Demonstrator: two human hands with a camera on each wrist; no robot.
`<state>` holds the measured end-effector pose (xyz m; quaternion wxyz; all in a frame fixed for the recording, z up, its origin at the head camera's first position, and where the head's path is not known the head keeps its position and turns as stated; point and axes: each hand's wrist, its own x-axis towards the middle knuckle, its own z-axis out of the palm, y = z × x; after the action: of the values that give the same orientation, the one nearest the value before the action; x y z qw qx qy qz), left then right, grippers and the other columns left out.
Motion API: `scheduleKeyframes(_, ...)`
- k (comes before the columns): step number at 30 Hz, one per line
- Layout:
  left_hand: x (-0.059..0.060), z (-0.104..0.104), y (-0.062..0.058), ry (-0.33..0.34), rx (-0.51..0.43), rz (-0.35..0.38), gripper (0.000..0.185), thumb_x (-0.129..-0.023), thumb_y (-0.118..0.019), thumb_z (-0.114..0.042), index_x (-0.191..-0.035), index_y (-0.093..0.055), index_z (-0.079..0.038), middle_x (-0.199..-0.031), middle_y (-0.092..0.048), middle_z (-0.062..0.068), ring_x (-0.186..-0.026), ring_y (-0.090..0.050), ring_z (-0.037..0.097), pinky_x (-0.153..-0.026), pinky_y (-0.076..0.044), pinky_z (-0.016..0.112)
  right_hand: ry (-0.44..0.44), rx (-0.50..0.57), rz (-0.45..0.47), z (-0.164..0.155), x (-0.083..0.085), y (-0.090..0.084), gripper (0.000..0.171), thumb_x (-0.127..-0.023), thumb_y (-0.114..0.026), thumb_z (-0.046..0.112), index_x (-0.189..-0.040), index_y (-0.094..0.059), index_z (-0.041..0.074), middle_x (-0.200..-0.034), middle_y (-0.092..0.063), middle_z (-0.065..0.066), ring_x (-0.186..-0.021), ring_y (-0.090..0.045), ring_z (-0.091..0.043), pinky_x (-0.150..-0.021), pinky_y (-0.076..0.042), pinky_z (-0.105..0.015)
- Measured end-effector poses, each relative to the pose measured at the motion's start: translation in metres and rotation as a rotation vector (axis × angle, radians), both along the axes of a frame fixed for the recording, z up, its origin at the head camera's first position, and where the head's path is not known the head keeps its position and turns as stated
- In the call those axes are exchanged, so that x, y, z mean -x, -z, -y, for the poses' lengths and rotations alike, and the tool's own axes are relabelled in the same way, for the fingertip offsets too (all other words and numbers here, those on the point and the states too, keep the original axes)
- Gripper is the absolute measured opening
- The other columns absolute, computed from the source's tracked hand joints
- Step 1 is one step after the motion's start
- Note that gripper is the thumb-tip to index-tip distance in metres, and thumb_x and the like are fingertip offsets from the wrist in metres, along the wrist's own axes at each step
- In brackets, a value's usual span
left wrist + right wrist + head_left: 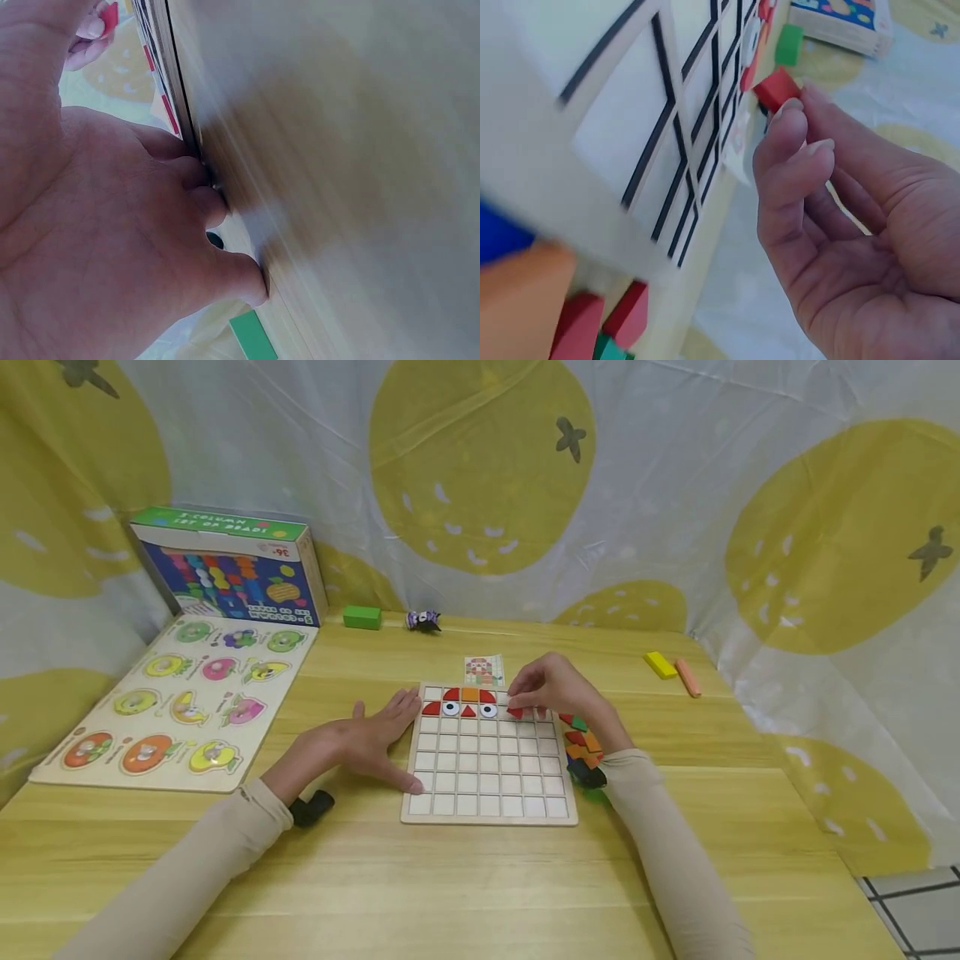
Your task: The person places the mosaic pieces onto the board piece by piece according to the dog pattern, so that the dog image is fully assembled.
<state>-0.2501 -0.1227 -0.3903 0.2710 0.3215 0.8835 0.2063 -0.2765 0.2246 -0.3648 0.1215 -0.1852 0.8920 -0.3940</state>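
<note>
A white grid board (489, 760) lies on the wooden table, with red, orange and eye-patterned pieces (463, 702) filling part of its top row. My left hand (375, 737) lies flat with straight fingers against the board's left edge (180, 90). My right hand (551, 689) hovers over the top right of the board and pinches a small red piece (515, 712) (777, 87) between fingertips and thumb. A pile of loose coloured pieces (582, 742) (585, 322) sits just right of the board, under my right wrist.
A small pattern card (483, 670) lies behind the board. A fruit puzzle board (180, 697) and a toy box (228, 564) stand at the left. A green block (362, 617), a small toy (423, 620), a yellow block (660, 664) and an orange stick (687, 677) lie further back.
</note>
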Motion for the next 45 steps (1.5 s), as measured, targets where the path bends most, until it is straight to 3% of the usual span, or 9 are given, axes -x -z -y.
scheduleKeyframes(6,-0.001,-0.005,-0.003,-0.011,0.044,-0.010,0.144,-0.080,-0.083,-0.074,-0.172,0.000,-0.001,-0.180,0.016,0.016,-0.166,0.013,0.038,-0.118,0.015,0.081,0.003,-0.014,0.000,0.014,0.002,0.002,0.004,-0.095,-0.083,0.006,-0.096,-0.086,0.003,-0.082,-0.080,-0.012,-0.057,-0.063,-0.033,-0.055,-0.055,-0.035)
scheduleKeyframes(8,0.003,-0.004,0.005,-0.007,0.048,-0.026,0.145,-0.078,-0.083,-0.076,-0.172,0.000,-0.003,-0.180,0.016,0.015,-0.167,0.013,0.037,-0.118,0.015,0.082,0.012,-0.034,-0.005,0.016,0.002,0.002,0.006,-0.095,-0.083,0.006,-0.099,-0.086,0.002,-0.084,-0.081,-0.012,-0.058,-0.065,-0.033,-0.055,-0.056,-0.034)
scheduleKeyframes(12,0.007,-0.001,0.012,-0.003,0.036,-0.024,0.150,-0.074,-0.082,-0.082,-0.173,0.000,-0.005,-0.180,0.017,0.013,-0.166,0.014,0.037,-0.116,0.016,0.083,0.043,-0.068,-0.015,0.016,0.001,0.003,0.011,-0.095,-0.084,0.006,-0.104,-0.086,0.001,-0.094,-0.082,-0.012,-0.063,-0.069,-0.029,-0.058,-0.059,-0.035)
scheduleKeyframes(14,0.004,0.000,0.006,-0.003,0.015,-0.009,0.148,-0.076,-0.082,-0.080,-0.173,0.000,-0.005,-0.180,0.018,0.014,-0.166,0.015,0.038,-0.116,0.016,0.083,0.055,-0.074,-0.013,0.015,0.001,0.004,0.011,-0.094,-0.084,0.005,-0.105,-0.086,0.001,-0.099,-0.082,-0.013,-0.066,-0.070,-0.025,-0.059,-0.060,-0.035)
scheduleKeyframes(19,0.005,0.000,0.010,-0.013,0.018,-0.015,0.148,-0.075,-0.080,-0.083,-0.173,0.000,-0.006,-0.180,0.018,0.012,-0.166,0.014,0.036,-0.117,0.014,0.083,0.053,-0.083,-0.001,0.013,0.001,0.007,0.009,-0.093,-0.084,0.002,-0.102,-0.086,0.001,-0.099,-0.082,-0.012,-0.075,-0.072,-0.018,-0.063,-0.058,-0.032)
scheduleKeyframes(25,-0.003,-0.002,-0.006,0.002,0.008,-0.002,0.147,-0.077,-0.082,-0.080,-0.172,-0.001,-0.001,-0.180,0.017,0.016,-0.166,0.014,0.039,-0.116,0.014,0.085,0.044,-0.100,0.001,0.015,0.000,0.009,0.009,-0.091,-0.085,0.001,-0.100,-0.086,0.003,-0.095,-0.082,-0.008,-0.080,-0.072,-0.017,-0.068,-0.057,-0.027)
scheduleKeyframes(31,-0.003,-0.002,-0.004,0.010,0.011,-0.024,0.148,-0.077,-0.081,-0.080,-0.172,-0.002,0.001,-0.179,0.017,0.018,-0.166,0.014,0.039,-0.114,0.014,0.086,0.042,-0.111,-0.010,0.014,-0.002,0.007,0.010,-0.092,-0.085,0.004,-0.102,-0.086,0.004,-0.098,-0.082,-0.008,-0.083,-0.073,-0.017,-0.071,-0.058,-0.028)
scheduleKeyframes(36,-0.007,-0.005,-0.013,0.003,0.027,-0.007,0.142,-0.081,-0.084,-0.072,-0.171,-0.002,0.002,-0.179,0.016,0.020,-0.166,0.013,0.041,-0.116,0.014,0.084,0.029,-0.096,-0.029,0.002,-0.005,0.001,0.014,-0.097,-0.081,0.007,-0.110,-0.084,0.002,-0.103,-0.082,-0.009,-0.085,-0.073,-0.021,-0.077,-0.061,-0.033)
scheduleKeyframes(45,0.002,-0.002,0.005,-0.031,0.052,-0.019,0.152,-0.072,-0.079,-0.087,-0.173,-0.001,-0.006,-0.181,0.016,0.011,-0.167,0.013,0.034,-0.121,0.013,0.080,0.026,-0.096,-0.078,-0.037,-0.012,-0.003,0.020,-0.099,-0.081,0.014,-0.116,-0.083,0.003,-0.107,-0.082,-0.009,-0.086,-0.068,-0.024,-0.077,-0.058,-0.031)
